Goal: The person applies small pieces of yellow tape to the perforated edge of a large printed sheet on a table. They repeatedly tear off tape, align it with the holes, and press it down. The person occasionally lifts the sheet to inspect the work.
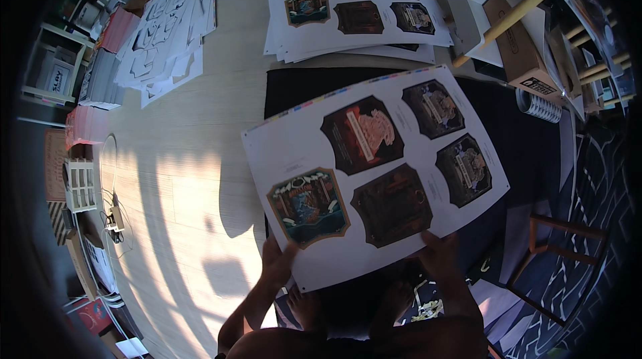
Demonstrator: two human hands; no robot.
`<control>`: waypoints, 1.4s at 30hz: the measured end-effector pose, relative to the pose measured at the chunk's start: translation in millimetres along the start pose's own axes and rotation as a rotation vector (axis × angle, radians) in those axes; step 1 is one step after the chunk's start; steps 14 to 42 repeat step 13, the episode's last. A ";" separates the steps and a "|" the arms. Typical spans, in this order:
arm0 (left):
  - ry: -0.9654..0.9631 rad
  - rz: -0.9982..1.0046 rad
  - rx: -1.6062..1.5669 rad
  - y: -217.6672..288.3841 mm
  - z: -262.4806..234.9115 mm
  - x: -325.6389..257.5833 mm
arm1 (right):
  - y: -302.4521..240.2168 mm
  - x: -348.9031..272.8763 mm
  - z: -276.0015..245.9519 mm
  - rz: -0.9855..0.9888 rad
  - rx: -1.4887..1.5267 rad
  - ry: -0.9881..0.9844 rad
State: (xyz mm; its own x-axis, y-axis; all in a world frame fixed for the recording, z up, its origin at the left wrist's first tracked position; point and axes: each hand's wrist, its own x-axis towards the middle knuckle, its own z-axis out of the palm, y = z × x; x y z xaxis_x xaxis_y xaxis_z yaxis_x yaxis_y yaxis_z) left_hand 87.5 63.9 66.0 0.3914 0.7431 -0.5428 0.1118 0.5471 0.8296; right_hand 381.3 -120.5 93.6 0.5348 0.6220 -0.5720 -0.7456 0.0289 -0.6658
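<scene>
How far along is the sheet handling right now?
Done, it seems: cut-out white sheets lie piled at the far left. In hand: left hand and right hand hold one printed sheet over the black mat. Left: the stack of printed sheets beyond looks uncut.

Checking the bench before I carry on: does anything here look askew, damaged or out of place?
Mostly tidy. The printed sheet held in the left hand and right hand sits tilted over the black mat. The cut-out white sheets at upper left are fanned unevenly, unlike the squarer printed stack.
</scene>
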 end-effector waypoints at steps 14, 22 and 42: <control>0.509 0.876 0.791 91.0 -84.2 277.6 | -118.9 257.9 208.2 -0.370 0.014 -0.632; 0.509 0.876 0.791 91.0 -84.2 277.6 | -118.9 257.9 208.2 -0.370 0.014 -0.632; 0.509 0.876 0.791 91.0 -84.2 277.6 | -118.9 257.9 208.2 -0.370 0.014 -0.632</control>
